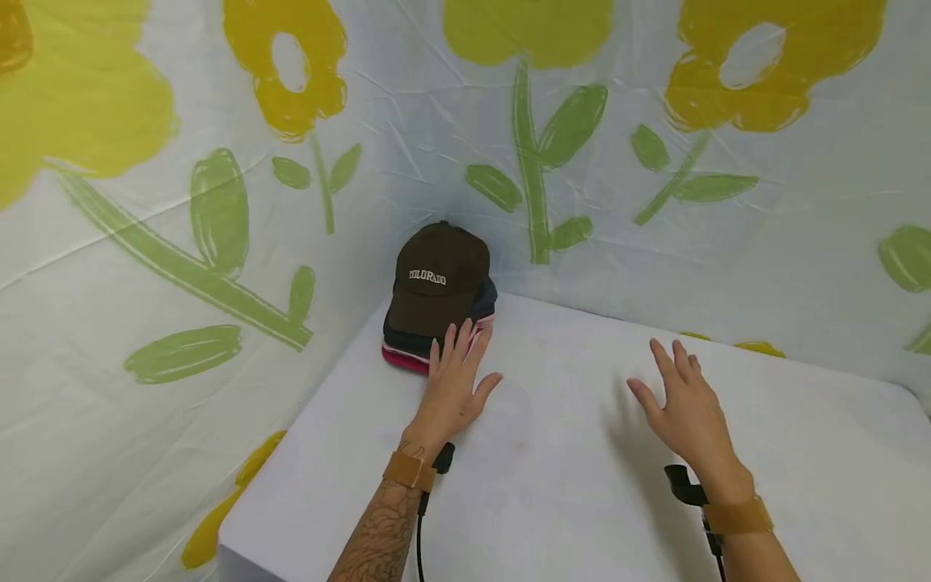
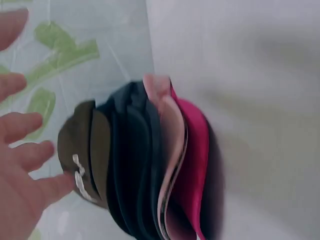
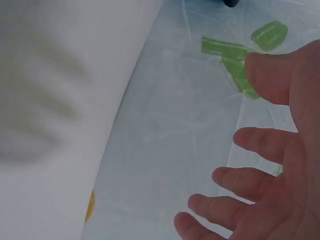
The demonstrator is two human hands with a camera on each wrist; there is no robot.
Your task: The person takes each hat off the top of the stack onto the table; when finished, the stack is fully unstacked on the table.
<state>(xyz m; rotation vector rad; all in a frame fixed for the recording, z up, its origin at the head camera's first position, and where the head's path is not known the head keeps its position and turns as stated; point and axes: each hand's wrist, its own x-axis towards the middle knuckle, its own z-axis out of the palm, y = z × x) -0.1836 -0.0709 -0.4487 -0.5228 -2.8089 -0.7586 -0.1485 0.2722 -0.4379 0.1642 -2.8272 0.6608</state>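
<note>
A stack of several baseball caps stands at the table's far left corner. On top is a dark brown cap (image 1: 444,263) with white COLORADO lettering; below it come dark navy caps (image 2: 132,160), a pink cap (image 2: 171,135) and a magenta cap (image 2: 199,145). My left hand (image 1: 454,388) is in front of the stack with fingers spread, overlapping the brims in the head view; whether it touches them I cannot tell. To the right, my right hand (image 1: 687,412) hovers above the table, fingers apart and holding nothing.
The white table (image 1: 553,453) meets a cloth backdrop (image 1: 407,129) with yellow flowers and green stems behind it and along the left. Each wrist wears a brown strap (image 1: 738,516) with a small black camera (image 1: 684,485) and cable.
</note>
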